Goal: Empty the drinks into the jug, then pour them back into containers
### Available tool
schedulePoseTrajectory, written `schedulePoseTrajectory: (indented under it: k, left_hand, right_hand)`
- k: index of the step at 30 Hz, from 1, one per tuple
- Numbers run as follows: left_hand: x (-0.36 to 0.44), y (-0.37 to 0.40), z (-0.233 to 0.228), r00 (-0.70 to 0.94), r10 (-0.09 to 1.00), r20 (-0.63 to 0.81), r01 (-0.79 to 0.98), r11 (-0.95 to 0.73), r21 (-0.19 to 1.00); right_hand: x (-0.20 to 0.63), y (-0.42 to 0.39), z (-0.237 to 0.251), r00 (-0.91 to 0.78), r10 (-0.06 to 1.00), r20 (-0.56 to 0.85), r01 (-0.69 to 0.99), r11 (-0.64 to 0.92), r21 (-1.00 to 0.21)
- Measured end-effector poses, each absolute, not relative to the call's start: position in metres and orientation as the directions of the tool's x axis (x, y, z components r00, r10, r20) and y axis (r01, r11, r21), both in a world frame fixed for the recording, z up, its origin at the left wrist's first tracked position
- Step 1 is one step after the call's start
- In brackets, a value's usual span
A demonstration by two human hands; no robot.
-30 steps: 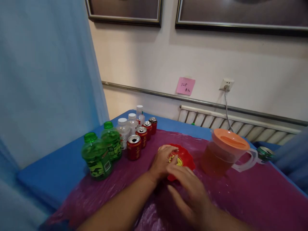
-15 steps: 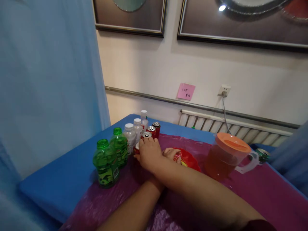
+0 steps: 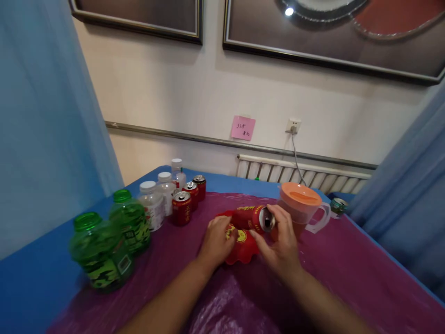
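Both hands work over the red bowl (image 3: pixel 241 246): the left hand (image 3: pixel 215 241) steadies its rim while the right hand (image 3: pixel 280 243) grips a tipped red can (image 3: pixel 255 218), mouth sideways. Pouring goes best low, opening kept above the bowl just beneath.

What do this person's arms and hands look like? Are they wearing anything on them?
Both forearms are bare: no sleeves show in this view. The left hand and right hand wear no gloves. No ring, watch or bracelet can be seen, and there are no markings.
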State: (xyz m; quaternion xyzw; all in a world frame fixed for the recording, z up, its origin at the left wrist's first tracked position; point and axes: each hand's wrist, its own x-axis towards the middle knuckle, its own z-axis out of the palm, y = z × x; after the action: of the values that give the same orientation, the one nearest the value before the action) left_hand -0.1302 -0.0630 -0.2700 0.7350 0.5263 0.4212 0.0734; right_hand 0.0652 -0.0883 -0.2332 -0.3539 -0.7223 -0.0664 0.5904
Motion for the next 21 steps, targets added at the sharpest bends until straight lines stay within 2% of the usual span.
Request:
schedulePoseTrajectory:
  k: [4, 7, 10, 15, 21]
  left_hand:
    - [-0.130, -0.066, -0.262, 0.085, 0.839, 0.538, 0.727, -0.422, 0.542]
    - [-0.128, -0.070, -0.257, 0.210, 0.837, 0.505, 0.714, -0.484, 0.505]
    - [-0.124, -0.074, -0.255, 0.317, 0.829, 0.461, 0.708, -0.530, 0.467]
    - [-0.123, -0.074, -0.257, 0.377, 0.825, 0.420, 0.702, -0.551, 0.452]
    - [-0.124, -0.074, -0.257, 0.399, 0.825, 0.401, 0.698, -0.557, 0.450]
  right_hand:
    - [0.082, -0.077, -0.268, -0.067, 0.542, 0.838, 0.607, 0.688, -0.397]
    - [0.083, -0.075, -0.279, -0.087, 0.582, 0.808, 0.576, 0.692, -0.436]
    - [0.084, -0.077, -0.281, -0.152, 0.594, 0.790, 0.507, 0.733, -0.454]
    - [0.085, -0.081, -0.281, -0.263, 0.587, 0.766, 0.374, 0.794, -0.480]
    - [0.084, -0.085, -0.280, -0.286, 0.618, 0.733, 0.357, 0.778, -0.517]
